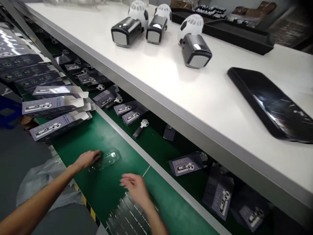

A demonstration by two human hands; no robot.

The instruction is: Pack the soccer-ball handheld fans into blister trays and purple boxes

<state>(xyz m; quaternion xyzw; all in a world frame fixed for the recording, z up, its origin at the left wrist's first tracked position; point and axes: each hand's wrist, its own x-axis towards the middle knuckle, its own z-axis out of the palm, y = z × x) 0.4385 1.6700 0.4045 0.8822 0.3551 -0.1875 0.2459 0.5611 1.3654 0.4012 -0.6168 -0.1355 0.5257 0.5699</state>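
Note:
On the green work surface, my left hand point(88, 159) is closed at the near end of a clear plastic tray point(111, 157). A small dark patch shows at its fingertips, too unclear to name. To the right, my right hand point(135, 186) has its fingers apart and slightly bent, with nothing seen in them. Just below and partly behind it lies a row of clear plastic trays point(129, 215), nested together. Beyond my left hand, open printed boxes point(51, 127) lie side by side with their flaps out.
A white shelf point(207, 94) overhangs the green belt point(102, 133); it carries several handheld fans point(195, 49), a black phone point(274, 101) and black trays point(239, 32). Under it lie more boxes point(186, 164) and a small fan point(140, 128). A plastic bag point(49, 182) hangs beside the belt's left edge.

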